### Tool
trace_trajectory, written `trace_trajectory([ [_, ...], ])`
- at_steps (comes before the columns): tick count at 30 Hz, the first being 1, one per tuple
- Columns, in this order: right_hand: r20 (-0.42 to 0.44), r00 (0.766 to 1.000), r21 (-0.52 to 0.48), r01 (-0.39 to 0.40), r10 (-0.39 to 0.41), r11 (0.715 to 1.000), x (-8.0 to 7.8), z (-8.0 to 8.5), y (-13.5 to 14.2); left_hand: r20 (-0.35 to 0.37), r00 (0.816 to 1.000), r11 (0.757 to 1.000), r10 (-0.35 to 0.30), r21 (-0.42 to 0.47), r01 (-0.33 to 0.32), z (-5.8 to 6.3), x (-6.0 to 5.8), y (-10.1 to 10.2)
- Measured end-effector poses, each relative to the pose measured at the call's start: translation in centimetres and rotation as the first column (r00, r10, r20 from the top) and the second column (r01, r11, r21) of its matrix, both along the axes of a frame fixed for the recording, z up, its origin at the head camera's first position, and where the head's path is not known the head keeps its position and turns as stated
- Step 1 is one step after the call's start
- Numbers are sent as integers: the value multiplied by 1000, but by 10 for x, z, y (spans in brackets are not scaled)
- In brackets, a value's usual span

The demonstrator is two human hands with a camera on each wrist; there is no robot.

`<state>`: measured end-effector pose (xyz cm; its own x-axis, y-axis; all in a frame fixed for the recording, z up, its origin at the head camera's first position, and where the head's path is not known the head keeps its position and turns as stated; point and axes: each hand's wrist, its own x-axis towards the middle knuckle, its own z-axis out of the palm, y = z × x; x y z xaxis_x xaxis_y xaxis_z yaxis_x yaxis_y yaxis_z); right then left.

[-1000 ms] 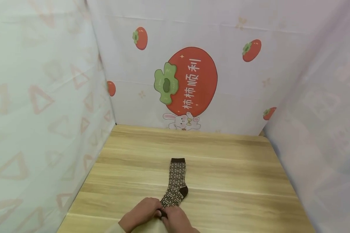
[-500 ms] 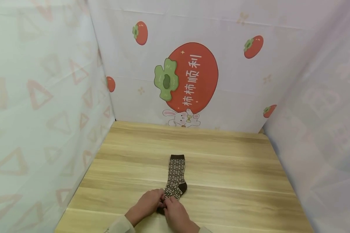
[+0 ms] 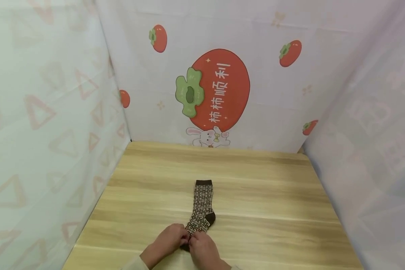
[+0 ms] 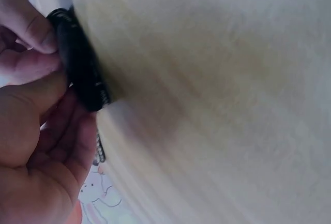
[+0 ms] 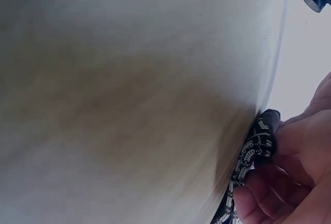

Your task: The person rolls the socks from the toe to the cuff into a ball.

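A brown-and-cream patterned sock (image 3: 201, 204) lies flat on the wooden table (image 3: 263, 210), its dark cuff toward the back wall and its dark heel out to the right. My left hand (image 3: 170, 239) pinches the toe end from the left. Beside it, my right hand (image 3: 204, 250) grips the same end from the right, fingers nearly touching the left ones. In the left wrist view the dark toe part (image 4: 80, 63) looks folded or rolled into a thick band between the fingers. In the right wrist view the patterned fabric (image 5: 256, 144) bunches at the right fingertips. Fingers hide part of the toe.
A white cloth backdrop (image 3: 273, 97) with a large printed persimmon (image 3: 236, 90) rises behind the table. Pale cloth hangs along the left side (image 3: 54, 150) and the right side (image 3: 368, 150), close to the table's edges.
Both hands stay at the toe end, with small shifts of the fingers. The head view tilts slightly. The sock keeps its place, its cuff and heel lying as before.
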<state>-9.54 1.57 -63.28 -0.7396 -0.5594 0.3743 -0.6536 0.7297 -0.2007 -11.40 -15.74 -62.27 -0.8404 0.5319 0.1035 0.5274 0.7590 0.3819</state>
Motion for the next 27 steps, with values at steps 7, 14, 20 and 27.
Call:
trace_trajectory([
  [7, 154, 987, 112, 32, -50, 993, 5, 5, 1, 31, 998, 997, -60, -41, 61, 1, 9, -4],
  [14, 178, 981, 149, 54, -80, 987, 4, 5, -4, -19, 999, 994, -45, -100, 43, 0, 6, -4],
  [20, 134, 984, 130, 103, -120, 986, 7, -1, -5, -74, 995, 989, -64, -136, 54, 1, 6, -2],
  [27, 57, 989, 59, 131, -135, 990, 8, -6, -4, -124, 989, 984, -81, -168, 60, 1, 3, -1],
])
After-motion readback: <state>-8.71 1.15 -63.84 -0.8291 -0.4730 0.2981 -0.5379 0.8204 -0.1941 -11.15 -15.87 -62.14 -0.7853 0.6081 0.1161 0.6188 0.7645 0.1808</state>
